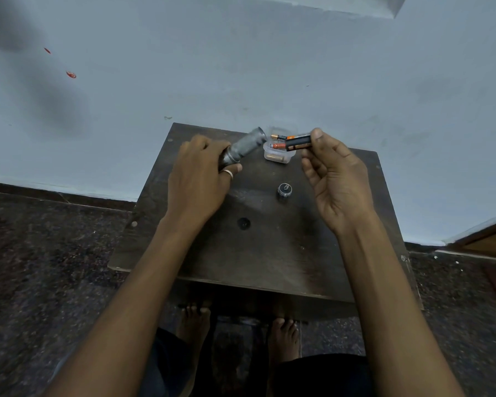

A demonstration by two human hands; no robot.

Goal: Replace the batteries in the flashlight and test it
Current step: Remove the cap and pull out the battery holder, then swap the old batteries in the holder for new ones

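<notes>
My left hand (201, 173) grips the grey flashlight body (245, 147) near its lower end, tilted up to the right with its open end toward the batteries. My right hand (332, 173) pinches a black holder with orange-and-black batteries (297, 142) between thumb and fingers, just above a small clear plastic container (278, 157). More batteries (278, 137) show at the container. A round black flashlight cap (285, 190) stands on the dark wooden table (269, 253), apart from both hands.
A small dark round piece (243, 223) lies on the table nearer to me. The table stands against a pale blue wall (241, 67). My bare feet (196, 319) show below the front edge on a speckled dark floor.
</notes>
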